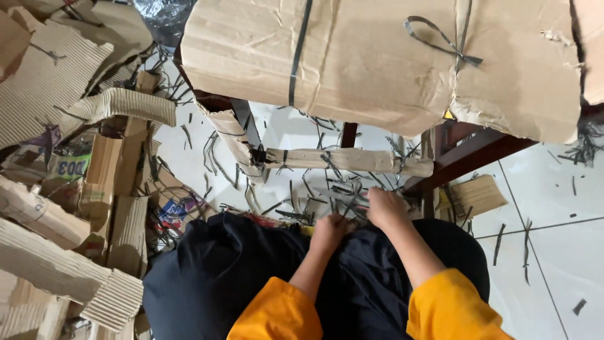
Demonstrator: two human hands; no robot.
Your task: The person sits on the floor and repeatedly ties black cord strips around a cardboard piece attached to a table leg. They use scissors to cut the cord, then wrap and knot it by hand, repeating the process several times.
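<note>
Two hands at work, both low centre. Left hand (pixel 328 232) curled, fingertips pinching into a heap of dark strap offcuts (pixel 327 200); right hand (pixel 385 208) closed on the same heap, at 2 o'clock from the left, the two nearly touching. The heap is too tangled to count. One strapped cardboard strip (pixel 349 160) at 12 o'clock from the hands. One large cardboard box (pixel 377 60) above. Cardboard pile (pixel 63 189) at 9 o'clock.
</note>
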